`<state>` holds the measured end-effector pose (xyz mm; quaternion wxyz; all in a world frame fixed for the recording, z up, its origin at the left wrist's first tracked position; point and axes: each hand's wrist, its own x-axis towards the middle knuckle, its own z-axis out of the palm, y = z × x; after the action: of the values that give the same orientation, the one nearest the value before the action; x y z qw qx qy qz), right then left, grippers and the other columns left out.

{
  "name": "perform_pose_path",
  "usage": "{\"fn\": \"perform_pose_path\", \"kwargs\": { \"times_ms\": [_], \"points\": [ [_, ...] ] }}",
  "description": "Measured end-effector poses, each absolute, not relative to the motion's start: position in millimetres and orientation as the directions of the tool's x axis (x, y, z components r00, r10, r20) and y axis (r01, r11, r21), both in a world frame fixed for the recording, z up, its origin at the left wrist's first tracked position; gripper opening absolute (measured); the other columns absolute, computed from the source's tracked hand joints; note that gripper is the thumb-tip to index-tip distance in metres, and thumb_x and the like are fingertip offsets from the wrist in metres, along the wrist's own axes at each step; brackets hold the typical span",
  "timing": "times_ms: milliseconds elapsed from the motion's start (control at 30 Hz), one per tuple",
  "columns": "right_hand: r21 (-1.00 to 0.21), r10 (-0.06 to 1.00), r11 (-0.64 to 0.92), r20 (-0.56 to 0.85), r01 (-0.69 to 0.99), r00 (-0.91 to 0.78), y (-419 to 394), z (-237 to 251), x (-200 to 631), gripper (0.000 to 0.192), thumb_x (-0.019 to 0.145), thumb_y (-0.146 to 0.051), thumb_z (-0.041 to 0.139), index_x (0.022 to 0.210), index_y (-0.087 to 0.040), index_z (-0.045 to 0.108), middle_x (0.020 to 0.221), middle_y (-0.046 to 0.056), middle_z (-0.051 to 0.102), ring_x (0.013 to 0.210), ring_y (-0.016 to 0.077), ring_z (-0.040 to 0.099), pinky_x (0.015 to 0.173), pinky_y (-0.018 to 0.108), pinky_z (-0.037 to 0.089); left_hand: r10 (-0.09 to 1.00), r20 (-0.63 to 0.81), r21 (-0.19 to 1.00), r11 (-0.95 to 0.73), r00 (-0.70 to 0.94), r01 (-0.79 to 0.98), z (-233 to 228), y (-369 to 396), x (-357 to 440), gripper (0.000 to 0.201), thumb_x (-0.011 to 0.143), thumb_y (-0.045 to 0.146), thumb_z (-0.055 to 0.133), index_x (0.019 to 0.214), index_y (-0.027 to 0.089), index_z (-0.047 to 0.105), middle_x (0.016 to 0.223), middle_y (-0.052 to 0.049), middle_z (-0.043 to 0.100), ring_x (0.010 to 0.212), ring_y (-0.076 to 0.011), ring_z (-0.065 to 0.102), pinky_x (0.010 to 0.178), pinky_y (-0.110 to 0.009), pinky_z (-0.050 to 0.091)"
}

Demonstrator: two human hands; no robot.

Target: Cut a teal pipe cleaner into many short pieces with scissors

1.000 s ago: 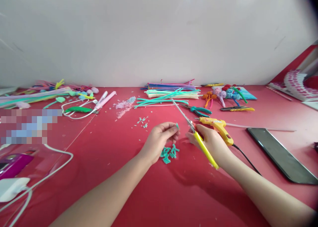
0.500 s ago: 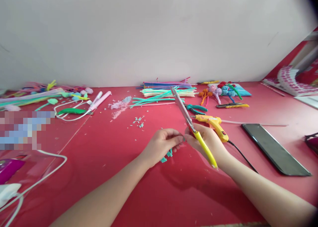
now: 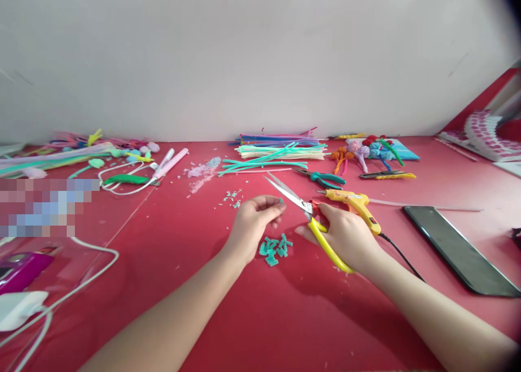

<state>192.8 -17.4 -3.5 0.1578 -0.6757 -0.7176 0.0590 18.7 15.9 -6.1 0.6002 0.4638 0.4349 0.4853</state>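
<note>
The left hand [image 3: 254,220] sits near the centre of the red table [image 3: 260,318], thumb and forefinger pressed together on a tiny teal snippet [image 3: 281,201] that pokes out at its fingertips, toward 2 o'clock from the knuckles. The right hand [image 3: 345,233] is closed around the yellow-handled scissors [image 3: 309,215], fingers through the loops; the blades point toward 10 o'clock and look closed or nearly so (the angle makes it hard to be sure), their tip close to the snippet but apart from it.

Just below the left fingertips, at 5 o'clock, a small heap of cut teal pieces [image 3: 275,247] lies on the table between the two hands. These look like short lengths of fuzzy craft stem: very light, soft on the outside with a stiff core, likely to roll or scatter at a nudge. I judge a fingertip pinch at one end is the only workable hold, leaving the other end free for the blades.

At 12 o'clock from the hands lies a bundle of long craft stems [image 3: 280,151] in teal, cream and mixed colours. A yellow glue gun [image 3: 354,205] rests just behind the right hand, at its 1 o'clock, and teal-handled pliers [image 3: 325,179] lie beyond it. A dark phone [image 3: 456,250] lies well off at 3 o'clock. White cables [image 3: 81,274] trail at 9 o'clock.
</note>
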Motion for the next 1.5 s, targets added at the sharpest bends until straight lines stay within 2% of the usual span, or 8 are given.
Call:
{"fn": "perform_pose_path", "kwargs": {
  "times_ms": [200,467,967,1233,1500],
  "points": [
    [-0.166,0.988,0.091,0.136,0.982,-0.068,-18.6,-13.2,190.6,0.037,0.073,-0.057,0.04,0.075,-0.021,0.05,0.055,0.0,0.057,0.05,0.0162,0.053,0.045,0.024,0.024,0.996,-0.027,0.958,0.049,0.082,-0.282,-2.7,19.1,13.8,0.008,0.064,0.017,0.061,0.069,0.012,0.062,0.061,-0.001,0.056,0.053,-0.0064,0.047,0.048,-0.018,0.036],
    [-0.103,0.984,0.097,0.157,0.99,-0.08,-18.3,-17.1,191.2,0.04,0.075,-0.057,0.036,0.077,-0.02,0.052,0.053,0.001,0.057,0.049,0.0163,0.054,0.045,0.025,0.022,0.999,-0.041,0.96,0.048,0.03,-0.277,0.4,18.9,12.3,0.006,0.063,0.016,0.06,0.067,0.013,0.062,0.06,0.001,0.056,0.051,-0.0055,0.047,0.049,-0.018,0.037],
    [-0.016,0.971,0.1,0.22,0.995,-0.094,-18.3,-17.5,189.7,0.037,0.076,-0.054,0.035,0.072,-0.019,0.049,0.05,0.002,0.056,0.047,0.0159,0.053,0.043,0.025,0.017,0.999,-0.044,0.965,0.04,-0.011,-0.261,0.4,18.6,10.8,0.004,0.064,0.016,0.059,0.064,0.012,0.06,0.057,0.001,0.053,0.049,-0.0053,0.047,0.046,-0.017,0.035],
    [-0.023,0.969,0.097,0.231,0.995,-0.089,-19.2,-16.9,188.3,0.039,0.076,-0.054,0.034,0.071,-0.019,0.049,0.05,0.002,0.056,0.045,0.0141,0.051,0.043,0.025,0.017,1.0,-0.025,0.957,0.02,-0.015,-0.288,3.8,18.5,10.9,0.007,0.065,0.016,0.058,0.068,0.01,0.06,0.061,-0.001,0.055,0.052,-0.0069,0.048,0.048,-0.019,0.039],
    [-0.017,0.971,0.099,0.219,0.995,-0.093,-19.9,-17.5,187.7,0.038,0.076,-0.055,0.034,0.071,-0.019,0.047,0.051,0.001,0.056,0.046,0.0148,0.052,0.042,0.024,0.017,0.999,-0.006,0.98,-0.004,-0.05,-0.201,3.4,17.4,10.7,0.004,0.065,0.014,0.056,0.062,0.013,0.053,0.052,0.003,0.049,0.047,-0.0051,0.044,0.043,-0.016,0.033]
  ]
}}
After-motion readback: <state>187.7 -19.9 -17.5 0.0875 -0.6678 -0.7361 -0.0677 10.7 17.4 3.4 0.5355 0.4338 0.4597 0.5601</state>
